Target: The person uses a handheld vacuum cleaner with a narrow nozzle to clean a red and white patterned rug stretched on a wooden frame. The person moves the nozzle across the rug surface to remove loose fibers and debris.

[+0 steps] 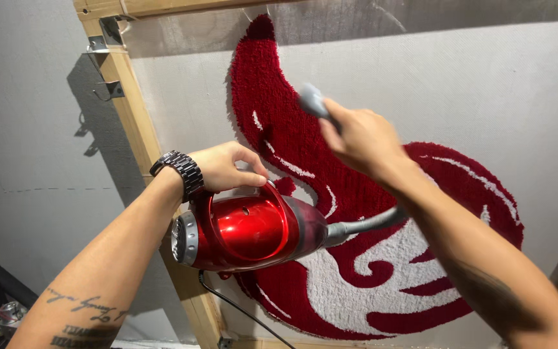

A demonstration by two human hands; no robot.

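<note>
Left hand (227, 167) closed on glossy red handheld vacuum's (247, 232) handle; right hand (360, 139) gripping grey nozzle (312, 100) at twelve o'clock of red-and-white tufted rug (382, 271); cleaned extent unclear.

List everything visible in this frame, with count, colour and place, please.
Handheld vacuum: one, shiny red with grey ends, centre, held by its loop handle.
Hose: one, grey, running right from the vacuum's front under the right forearm.
Nozzle: one, grey, blurred, against the rug's upper part.
Tufted rug: one, red and white swirls, on the stretched cloth.
Backing cloth: one, pale grey, filling the frame.
Wooden frame: one, light wood, left and top edges.
Power cord: one, black, hanging below the vacuum.
Wristwatch: one, dark metal, left wrist.
Left hand: gripping the vacuum's handle.
Right hand: gripping the nozzle.
</note>
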